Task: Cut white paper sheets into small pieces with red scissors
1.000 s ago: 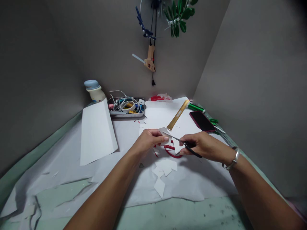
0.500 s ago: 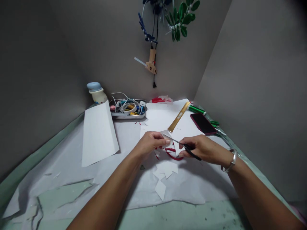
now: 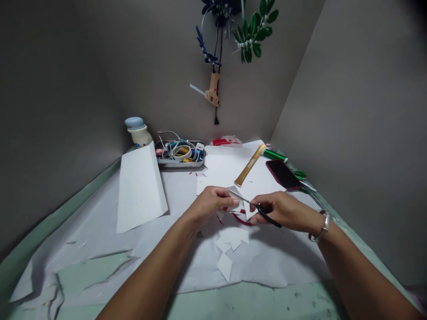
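Between the thumb and fingers of my left hand [image 3: 218, 200] is a small piece of white paper [image 3: 237, 194]. My right hand [image 3: 278, 208] grips black-handled scissors [image 3: 266, 214], whose blades point left and lie against that piece. Under the hands sits a red curved strip [image 3: 243, 219], partly covered by a white paper scrap [image 3: 249, 211]. Closer to me, several cut white pieces [image 3: 233, 238] lie on the paper sheet, among them a diamond-shaped piece [image 3: 225, 266].
White paper [image 3: 143, 191] leans at left by a capped bottle [image 3: 139, 133]. A metal tray [image 3: 182, 165] holds cords and spools. Behind my hands lie a gold tube [image 3: 249, 166], a green roll [image 3: 275, 155] and a phone [image 3: 283, 174]. A glue gun [image 3: 212, 91] hangs on the wall.
The whole view has shifted slightly, with everything a little lower and to the right. Both hands keep their hold, and the scissors stay at the small white paper.
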Available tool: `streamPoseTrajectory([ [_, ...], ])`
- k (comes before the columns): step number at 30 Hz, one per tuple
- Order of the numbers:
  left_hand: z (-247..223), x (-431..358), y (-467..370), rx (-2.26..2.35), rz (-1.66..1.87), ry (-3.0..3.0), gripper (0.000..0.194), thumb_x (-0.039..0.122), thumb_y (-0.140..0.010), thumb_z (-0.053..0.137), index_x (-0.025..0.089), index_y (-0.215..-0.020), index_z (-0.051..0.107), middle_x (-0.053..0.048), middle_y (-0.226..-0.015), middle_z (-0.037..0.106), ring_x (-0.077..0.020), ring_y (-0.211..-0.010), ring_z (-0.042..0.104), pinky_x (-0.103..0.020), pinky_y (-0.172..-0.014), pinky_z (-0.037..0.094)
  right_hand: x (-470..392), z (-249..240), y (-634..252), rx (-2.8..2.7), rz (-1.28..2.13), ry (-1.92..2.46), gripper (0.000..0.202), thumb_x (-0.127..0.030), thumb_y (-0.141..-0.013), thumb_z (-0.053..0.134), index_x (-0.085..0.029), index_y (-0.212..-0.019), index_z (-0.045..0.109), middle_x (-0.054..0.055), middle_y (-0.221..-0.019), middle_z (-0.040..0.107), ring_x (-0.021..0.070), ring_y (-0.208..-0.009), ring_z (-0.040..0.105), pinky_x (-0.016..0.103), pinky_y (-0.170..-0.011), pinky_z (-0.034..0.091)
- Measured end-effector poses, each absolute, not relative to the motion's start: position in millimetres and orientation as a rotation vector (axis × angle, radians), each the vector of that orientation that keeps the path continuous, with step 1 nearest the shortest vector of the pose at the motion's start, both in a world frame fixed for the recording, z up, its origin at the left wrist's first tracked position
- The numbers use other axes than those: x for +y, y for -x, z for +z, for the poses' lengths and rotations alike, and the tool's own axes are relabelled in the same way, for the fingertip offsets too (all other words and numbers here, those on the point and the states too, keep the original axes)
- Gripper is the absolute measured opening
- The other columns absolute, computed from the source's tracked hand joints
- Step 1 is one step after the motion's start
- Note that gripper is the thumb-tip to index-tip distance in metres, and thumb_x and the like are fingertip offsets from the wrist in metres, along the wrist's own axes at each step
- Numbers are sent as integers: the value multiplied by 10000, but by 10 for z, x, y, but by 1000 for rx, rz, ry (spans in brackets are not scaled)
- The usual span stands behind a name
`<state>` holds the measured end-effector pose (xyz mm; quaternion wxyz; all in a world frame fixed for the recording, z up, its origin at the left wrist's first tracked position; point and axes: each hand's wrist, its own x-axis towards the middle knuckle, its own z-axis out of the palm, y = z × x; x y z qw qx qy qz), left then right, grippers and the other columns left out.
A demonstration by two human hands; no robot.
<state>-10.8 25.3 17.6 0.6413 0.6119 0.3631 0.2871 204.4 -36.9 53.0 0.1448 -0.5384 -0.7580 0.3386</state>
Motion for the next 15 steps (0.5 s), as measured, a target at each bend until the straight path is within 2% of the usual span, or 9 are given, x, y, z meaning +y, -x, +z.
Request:
streamPoseTrajectory([
  [10,156,263,110,800,585,-1426,196,322,-643,730,137,-661,670,-18,-608,595,-115,-572,485,-267,-578,345,-353,516,-2067,-2152,1088,1547,261,-443,-740,647,-191,-808,664,-53,-549,460,84,-502,371,210,-456,258],
  [15,141,256,93,789,572,-1428,187,313,-628,736,140,-665,675,-18,-619,592,-114,-579,487,-264,-581,355,-325,512,-2056,-1911,1094,1534,288,-428,-743,642,-187,-897,615,-51,-552,480,94,-501,408,212,-466,308],
])
